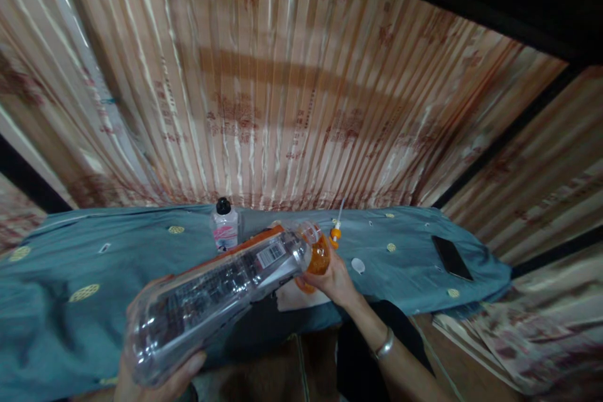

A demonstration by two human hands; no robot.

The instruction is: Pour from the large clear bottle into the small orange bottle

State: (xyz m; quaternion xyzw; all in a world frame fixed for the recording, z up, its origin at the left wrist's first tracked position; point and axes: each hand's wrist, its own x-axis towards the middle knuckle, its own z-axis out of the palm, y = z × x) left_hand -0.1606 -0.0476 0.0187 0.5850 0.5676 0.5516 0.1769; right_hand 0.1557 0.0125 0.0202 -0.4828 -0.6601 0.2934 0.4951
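My left hand (176,380) grips the base end of a large clear plastic bottle (211,295) with an orange-edged label and a barcode. The bottle is tilted, its neck pointing up and right. My right hand (338,279) is closed around a small orange see-through bottle (320,255), right beside the large bottle's neck. Whether the two mouths touch, I cannot tell. Behind the small bottle lies an orange pump top (335,235) with a pale tube. Under my right hand is a whitish sheet (296,299) with an orange patch, partly hidden.
A clear bottle with a black cap and pink label (225,229) stands towards the back. A white oval disc (358,265) and a dark phone (452,257) lie to the right on the blue-green bed sheet (400,289). Patterned curtains (282,107) hang behind, with dark bars at both sides.
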